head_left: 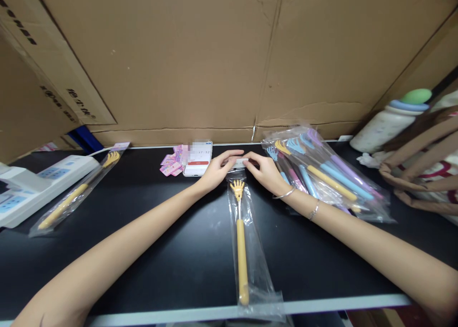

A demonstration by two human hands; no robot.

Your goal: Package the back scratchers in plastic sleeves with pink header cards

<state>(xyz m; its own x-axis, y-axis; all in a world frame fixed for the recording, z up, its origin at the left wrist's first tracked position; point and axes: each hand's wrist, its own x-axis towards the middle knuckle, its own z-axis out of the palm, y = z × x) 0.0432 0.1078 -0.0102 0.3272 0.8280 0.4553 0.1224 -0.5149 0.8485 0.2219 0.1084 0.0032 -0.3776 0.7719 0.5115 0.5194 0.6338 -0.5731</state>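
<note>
A yellow back scratcher (242, 250) with a hand-shaped head lies in a clear plastic bag (255, 265) down the middle of the black table (161, 250). Its head points away from me. My left hand (216, 169) and my right hand (265, 172) meet at the far end of the bag. Both pinch the bag's top flap (236, 163), fingers pressed together on it. Bracelets circle my right wrist.
A pile of bagged scratchers (322, 174) in blue, pink and purple lies right. Another bagged yellow scratcher (77, 193) lies left beside a white power strip (32, 186). A phone (198, 159), pink labels (171, 164), bottle (390, 119), bag (422, 169) and cardboard wall (214, 55) surround.
</note>
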